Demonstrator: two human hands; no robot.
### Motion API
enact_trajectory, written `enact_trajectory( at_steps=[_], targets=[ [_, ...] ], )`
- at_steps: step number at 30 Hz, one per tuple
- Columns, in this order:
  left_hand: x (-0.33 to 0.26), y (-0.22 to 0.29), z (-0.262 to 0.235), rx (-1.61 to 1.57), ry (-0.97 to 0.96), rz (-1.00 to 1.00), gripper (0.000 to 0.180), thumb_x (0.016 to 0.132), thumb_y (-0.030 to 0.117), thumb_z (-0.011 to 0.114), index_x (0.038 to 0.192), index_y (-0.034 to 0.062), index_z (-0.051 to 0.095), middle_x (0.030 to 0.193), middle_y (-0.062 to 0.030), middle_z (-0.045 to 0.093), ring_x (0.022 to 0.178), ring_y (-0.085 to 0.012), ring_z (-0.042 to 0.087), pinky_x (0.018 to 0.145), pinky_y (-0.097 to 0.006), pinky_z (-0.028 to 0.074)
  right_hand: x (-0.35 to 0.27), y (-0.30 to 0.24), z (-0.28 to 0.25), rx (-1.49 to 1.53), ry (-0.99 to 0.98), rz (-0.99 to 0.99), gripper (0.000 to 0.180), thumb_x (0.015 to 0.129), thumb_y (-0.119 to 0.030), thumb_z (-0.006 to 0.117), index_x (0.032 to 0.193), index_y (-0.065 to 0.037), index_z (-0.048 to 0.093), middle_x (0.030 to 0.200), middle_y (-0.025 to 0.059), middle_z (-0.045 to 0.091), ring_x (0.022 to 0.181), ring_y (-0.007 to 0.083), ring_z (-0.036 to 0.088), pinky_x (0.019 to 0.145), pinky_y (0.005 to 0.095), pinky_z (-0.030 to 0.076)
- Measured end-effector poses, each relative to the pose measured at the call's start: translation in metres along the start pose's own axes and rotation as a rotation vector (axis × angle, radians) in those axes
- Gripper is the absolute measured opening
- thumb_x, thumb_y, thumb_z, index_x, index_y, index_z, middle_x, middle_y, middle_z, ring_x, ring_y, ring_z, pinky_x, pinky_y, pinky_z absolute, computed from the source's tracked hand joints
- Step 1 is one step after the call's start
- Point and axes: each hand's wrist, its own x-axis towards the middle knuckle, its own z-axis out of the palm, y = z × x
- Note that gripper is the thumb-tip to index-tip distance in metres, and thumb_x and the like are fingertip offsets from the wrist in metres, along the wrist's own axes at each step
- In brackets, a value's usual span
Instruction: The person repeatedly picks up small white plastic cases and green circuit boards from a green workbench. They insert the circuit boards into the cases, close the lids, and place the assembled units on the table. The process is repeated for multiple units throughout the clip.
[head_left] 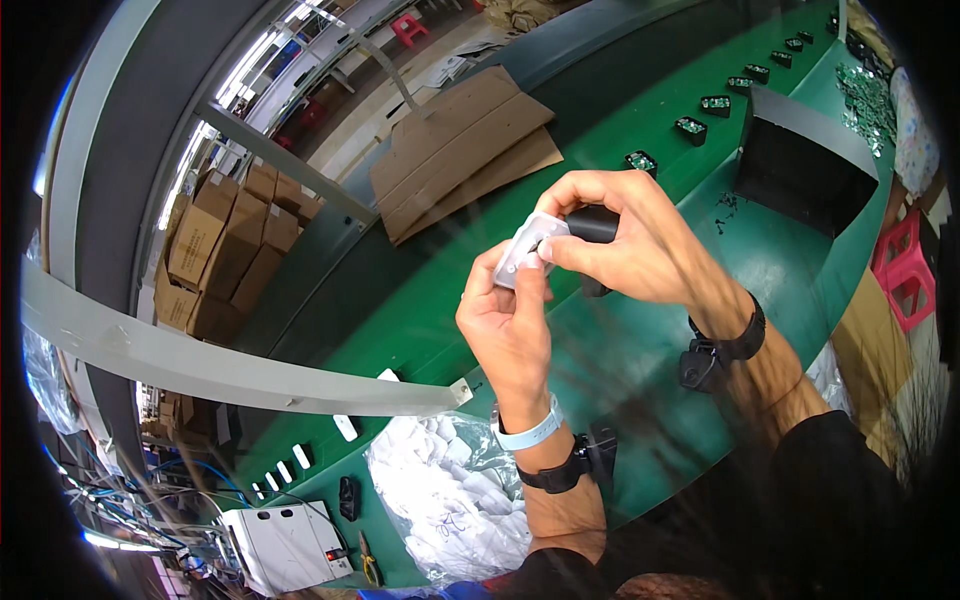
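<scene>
My left hand (510, 320) is closed on a small white plastic shell (518, 250), with its hollow side turned up toward me. My right hand (640, 235) reaches over the shell from the right; its thumb and fingertips meet at the shell's inner face, by a small dark spot. A black cylindrical object (592, 224) sits within the curl of the right hand, partly covered by the fingers; its exact kind cannot be made out. Both hands are above the green work surface.
A bag of white shells (450, 500) lies near left, beside pliers (369, 560) and a white box (285, 545). Black cases with circuit boards (690, 128) line the belt (600, 150). A black bin (805, 165) stands right. A grey metal bar (250, 350) crosses the left.
</scene>
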Motion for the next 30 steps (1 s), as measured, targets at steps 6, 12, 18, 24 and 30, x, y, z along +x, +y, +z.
enact_trajectory(
  at_steps=[6, 12, 18, 24, 30],
  targets=[
    [0.0, -0.002, -0.009, -0.02, 0.019, -0.01, 0.014, 0.094, 0.004, 0.064, 0.104, -0.0054, 0.064, 0.089, -0.0073, 0.069, 0.071, -0.0089, 0.062, 0.063, -0.022, 0.051, 0.005, 0.012, 0.005, 0.024, -0.029, -0.198, 0.015, 0.082, -0.005, 0.069, 0.095, 0.003, 0.068, 0.081, 0.0062, 0.069, 0.069, 0.0083, 0.06, 0.061, 0.0262, 0.051],
    [-0.001, 0.006, -0.009, 0.034, -0.035, -0.044, 0.011, 0.095, 0.002, 0.062, 0.102, -0.0064, 0.062, 0.091, -0.0102, 0.07, 0.07, -0.0112, 0.064, 0.064, -0.023, 0.052, 0.001, 0.002, 0.002, 0.049, -0.057, -0.044, 0.017, 0.084, -0.006, 0.069, 0.097, 0.003, 0.067, 0.085, 0.0059, 0.07, 0.071, 0.0094, 0.061, 0.063, 0.0268, 0.052],
    [0.003, 0.009, -0.009, -0.116, -0.052, -0.137, 0.019, 0.099, 0.01, 0.053, 0.111, -0.0042, 0.058, 0.091, -0.0154, 0.071, 0.064, -0.0169, 0.062, 0.058, -0.028, 0.048, 0.009, 0.025, -0.005, 0.108, -0.14, -0.202, 0.038, 0.077, -0.001, 0.069, 0.114, 0.002, 0.059, 0.096, 0.0053, 0.059, 0.092, 0.0109, 0.059, 0.079, 0.0265, 0.051],
    [0.01, -0.003, -0.017, -0.425, -0.056, -0.251, 0.023, 0.103, 0.015, 0.049, 0.117, -0.0024, 0.057, 0.103, -0.0139, 0.069, 0.077, -0.0145, 0.06, 0.064, -0.028, 0.046, 0.011, 0.034, -0.009, 0.238, -0.3, -0.192, 0.054, 0.075, 0.004, 0.068, 0.122, -0.004, 0.045, 0.108, 0.0028, 0.05, 0.102, 0.0119, 0.052, 0.088, 0.0266, 0.047],
    [0.012, -0.015, -0.018, -0.596, -0.068, -0.353, 0.022, 0.103, 0.015, 0.051, 0.119, 0.0016, 0.058, 0.104, -0.011, 0.069, 0.075, -0.0131, 0.056, 0.067, -0.027, 0.044, 0.014, 0.038, -0.008, 0.26, -0.282, -0.19, 0.039, 0.081, 0.004, 0.064, 0.116, -0.004, 0.05, 0.107, 0.0029, 0.052, 0.097, 0.0103, 0.053, 0.083, 0.0267, 0.047]
  ],
)
